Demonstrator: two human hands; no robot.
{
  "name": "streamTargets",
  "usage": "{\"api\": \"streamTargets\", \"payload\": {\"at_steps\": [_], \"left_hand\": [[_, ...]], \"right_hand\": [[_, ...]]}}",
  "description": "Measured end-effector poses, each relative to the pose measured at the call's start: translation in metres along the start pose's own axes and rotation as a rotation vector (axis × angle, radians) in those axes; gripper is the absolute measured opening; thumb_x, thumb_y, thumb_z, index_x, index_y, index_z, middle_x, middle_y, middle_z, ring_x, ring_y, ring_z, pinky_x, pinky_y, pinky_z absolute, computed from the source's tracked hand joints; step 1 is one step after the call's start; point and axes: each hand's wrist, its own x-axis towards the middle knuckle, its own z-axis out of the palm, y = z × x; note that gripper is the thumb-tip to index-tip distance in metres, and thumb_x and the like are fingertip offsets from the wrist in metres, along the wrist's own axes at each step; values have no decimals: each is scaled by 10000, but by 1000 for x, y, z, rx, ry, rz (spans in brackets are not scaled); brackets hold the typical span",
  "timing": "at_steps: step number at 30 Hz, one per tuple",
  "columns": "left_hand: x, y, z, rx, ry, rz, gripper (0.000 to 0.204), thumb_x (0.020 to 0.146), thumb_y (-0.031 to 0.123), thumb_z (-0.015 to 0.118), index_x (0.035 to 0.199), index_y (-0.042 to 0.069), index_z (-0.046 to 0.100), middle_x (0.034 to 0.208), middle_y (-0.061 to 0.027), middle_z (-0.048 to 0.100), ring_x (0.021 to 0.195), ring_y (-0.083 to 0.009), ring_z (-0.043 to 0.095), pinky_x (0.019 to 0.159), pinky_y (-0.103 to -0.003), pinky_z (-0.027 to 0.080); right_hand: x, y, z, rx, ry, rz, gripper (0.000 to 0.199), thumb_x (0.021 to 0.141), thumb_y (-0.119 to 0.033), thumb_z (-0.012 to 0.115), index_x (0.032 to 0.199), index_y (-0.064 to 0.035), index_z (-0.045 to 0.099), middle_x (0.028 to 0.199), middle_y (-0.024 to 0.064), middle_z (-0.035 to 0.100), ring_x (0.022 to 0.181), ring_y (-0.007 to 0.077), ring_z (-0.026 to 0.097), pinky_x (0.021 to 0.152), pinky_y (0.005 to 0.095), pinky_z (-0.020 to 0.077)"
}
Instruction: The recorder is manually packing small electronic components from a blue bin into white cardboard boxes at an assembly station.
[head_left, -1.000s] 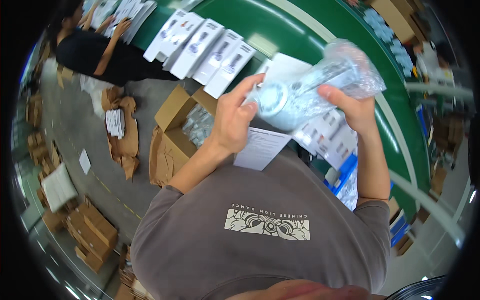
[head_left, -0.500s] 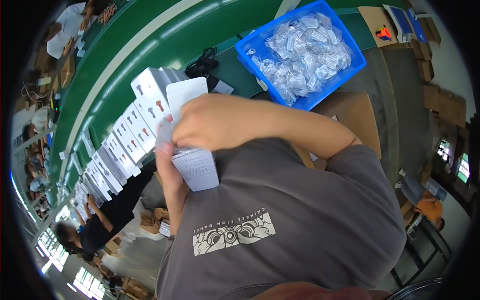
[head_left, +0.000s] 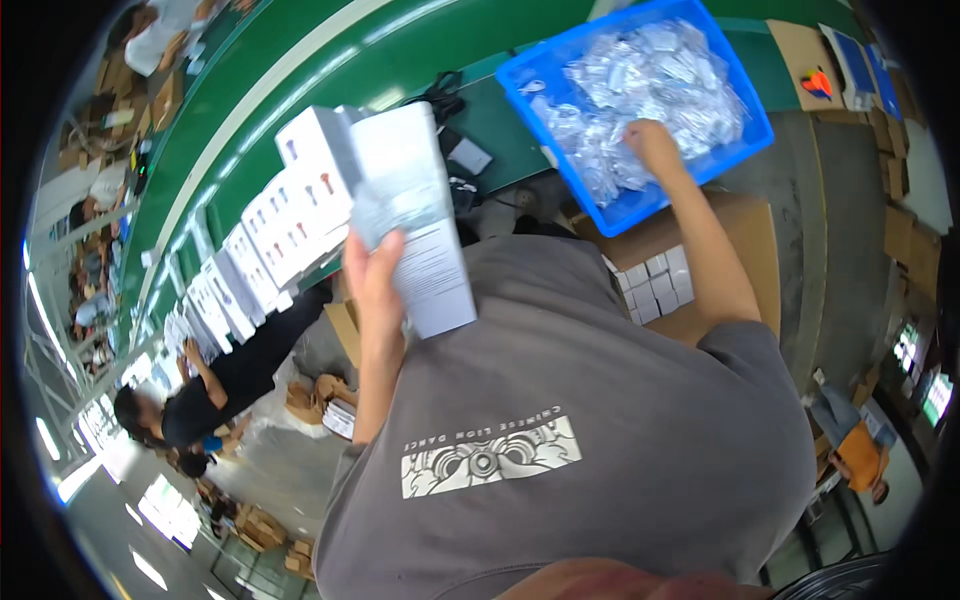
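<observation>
Fingers of our left hand (head_left: 375, 270), right of the row of standing boxes (head_left: 290, 225) on the green worktop (head_left: 510, 120), clamp a white box (head_left: 430, 260), seemingly not yet closed. Farther right, our right hand (head_left: 655, 145) is among plenty of clear packets (head_left: 650, 65) in the blue bin (head_left: 630, 208); whether its fingers grip one, we cannot tell.

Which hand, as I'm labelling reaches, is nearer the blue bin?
Right. The right hand is over the clear bags in the blue bin; the left hand is off to its left, holding a white box.
</observation>
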Motion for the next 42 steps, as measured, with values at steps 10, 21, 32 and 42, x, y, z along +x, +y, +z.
{"api": "streamTargets", "payload": {"at_steps": [10,21,32,42], "left_hand": [[11,8,14,24,-413,100,828,786,146,852,1449,28,370,1292,-86,552,1169,-164,537,1020,-309,420],[-6,14,-8,-69,-367,106,927,721,147,906,1454,18,353,1313,-96,538,1220,-178,528,1052,-325,413],[-13,3,-10,-81,-316,116,944,695,135,914,1449,16,359,1308,-116,550,1204,-185,546,1044,-330,424],[-12,0,13,23,-451,130,916,701,112,899,1437,35,358,1294,-131,555,1197,-211,560,1016,-343,451]], "right_hand": [[-30,-315,-175,894,-35,-577,87,822,-29,759,846,9,683,840,77,720,694,161,668,624,291,529],[-3,-368,-143,369,-244,-976,150,795,-2,734,782,-2,585,835,87,654,706,260,614,617,323,490],[-16,-377,-137,308,-310,-1252,111,810,32,679,794,4,573,839,91,647,709,259,630,616,330,488],[2,-386,-161,50,-1466,-795,78,854,-59,606,871,16,621,795,129,633,650,271,599,584,353,446]]}}
